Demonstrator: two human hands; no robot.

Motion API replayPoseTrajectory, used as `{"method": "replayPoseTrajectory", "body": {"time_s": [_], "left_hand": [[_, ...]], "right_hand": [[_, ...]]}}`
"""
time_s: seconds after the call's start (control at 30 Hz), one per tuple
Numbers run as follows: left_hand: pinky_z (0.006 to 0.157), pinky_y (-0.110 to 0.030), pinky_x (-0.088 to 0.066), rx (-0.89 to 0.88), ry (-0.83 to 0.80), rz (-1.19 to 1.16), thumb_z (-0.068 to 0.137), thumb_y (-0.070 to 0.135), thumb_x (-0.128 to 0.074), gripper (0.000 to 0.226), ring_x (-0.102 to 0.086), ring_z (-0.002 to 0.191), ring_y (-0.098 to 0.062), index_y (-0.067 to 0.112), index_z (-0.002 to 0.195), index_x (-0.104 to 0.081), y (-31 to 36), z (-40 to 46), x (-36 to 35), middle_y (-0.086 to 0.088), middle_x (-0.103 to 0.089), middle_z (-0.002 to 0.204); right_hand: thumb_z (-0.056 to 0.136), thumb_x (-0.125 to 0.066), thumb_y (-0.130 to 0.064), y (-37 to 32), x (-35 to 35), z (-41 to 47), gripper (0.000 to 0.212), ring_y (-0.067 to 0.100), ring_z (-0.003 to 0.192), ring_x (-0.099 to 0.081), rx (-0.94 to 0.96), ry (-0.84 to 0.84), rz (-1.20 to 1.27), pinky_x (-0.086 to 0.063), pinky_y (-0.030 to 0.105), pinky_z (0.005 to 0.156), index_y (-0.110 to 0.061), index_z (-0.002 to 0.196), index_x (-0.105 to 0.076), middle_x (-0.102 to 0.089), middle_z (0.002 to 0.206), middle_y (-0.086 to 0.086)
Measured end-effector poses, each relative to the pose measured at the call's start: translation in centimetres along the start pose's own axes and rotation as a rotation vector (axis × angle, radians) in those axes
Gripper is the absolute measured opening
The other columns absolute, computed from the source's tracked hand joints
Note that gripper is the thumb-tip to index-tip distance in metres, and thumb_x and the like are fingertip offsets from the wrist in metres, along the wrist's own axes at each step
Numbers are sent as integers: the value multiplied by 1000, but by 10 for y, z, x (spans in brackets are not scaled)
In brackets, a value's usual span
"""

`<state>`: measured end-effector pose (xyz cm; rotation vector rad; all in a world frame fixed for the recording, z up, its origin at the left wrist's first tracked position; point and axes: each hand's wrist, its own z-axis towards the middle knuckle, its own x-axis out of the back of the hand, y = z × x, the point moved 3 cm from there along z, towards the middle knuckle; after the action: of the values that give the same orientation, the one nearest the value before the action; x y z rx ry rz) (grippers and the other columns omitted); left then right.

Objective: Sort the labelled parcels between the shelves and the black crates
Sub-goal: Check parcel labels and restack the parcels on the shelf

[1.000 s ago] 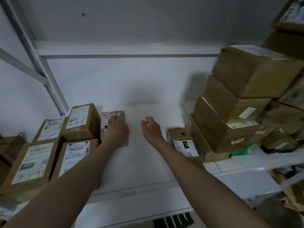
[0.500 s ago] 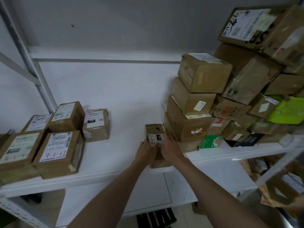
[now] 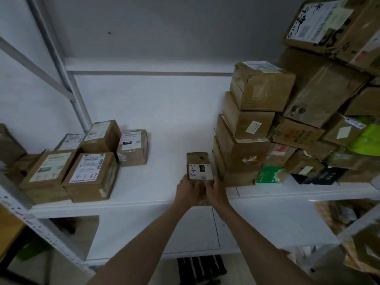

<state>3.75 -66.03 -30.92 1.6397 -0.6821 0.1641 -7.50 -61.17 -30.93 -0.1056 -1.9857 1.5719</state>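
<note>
A small brown parcel (image 3: 199, 166) with a white label marked "2-1-3" stands near the front edge of the white shelf (image 3: 144, 194). My left hand (image 3: 190, 191) grips its near left side and my right hand (image 3: 216, 192) grips its near right side; the parcel's lower front is hidden behind both hands. A group of labelled brown parcels (image 3: 90, 173) lies flat at the shelf's left end. A tall stack of brown boxes (image 3: 246, 128) rises just right of the small parcel. The top of a black crate (image 3: 200, 268) shows below, between my forearms.
More boxes, a green packet (image 3: 267, 174) and a yellow-green bag (image 3: 368, 138) crowd the right end of the shelf. A grey upright with a diagonal brace (image 3: 61, 79) stands at the left. Lower right, another shelf holds wrapped parcels (image 3: 362, 249).
My left hand left the pink-labelled parcel at the left. Both hands came right and toward me onto the small "2-1-3" parcel and now hold it. My view swung right and down.
</note>
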Motion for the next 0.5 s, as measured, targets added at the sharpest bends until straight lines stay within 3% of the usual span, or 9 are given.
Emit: {"method": "replayPoseTrajectory", "body": {"time_s": [0.13,0.33,0.4,0.5], "left_hand": [[97,-48,-53,9,114,-36,79,41,-45,57,-61,111,-30,11,127,-53,-13,-11,15,-12,-64,123],[95,-47,-52,70,244,20,83,36,-46,51,-59,111,-31,7,125,-52,-35,-51,73,-14,-61,120],[98,-41,-48,87,280,47,93,29,-49,44,-54,114,-30,5,130,-48,-38,-68,96,-14,-51,124],[88,-32,-41,120,309,94,100,21,-50,42,-53,113,-32,4,137,-40,-53,-80,128,-14,-41,130]], "right_hand": [[104,-43,-27,-6,-18,-6,43,30,121,-55,1,-7,-41,-51,49,103,-10,144,-42,-48,143,14],[101,-41,-18,-32,-73,-36,36,25,116,-59,41,-111,61,-52,47,100,-12,135,-49,-57,132,10],[101,-41,-16,-41,-95,-49,33,24,115,-60,43,-154,95,-51,45,101,-13,133,-50,-60,131,8],[102,-42,-12,-53,-127,-64,34,25,119,-59,52,-205,122,-49,37,101,-10,135,-50,-61,131,7]]}}
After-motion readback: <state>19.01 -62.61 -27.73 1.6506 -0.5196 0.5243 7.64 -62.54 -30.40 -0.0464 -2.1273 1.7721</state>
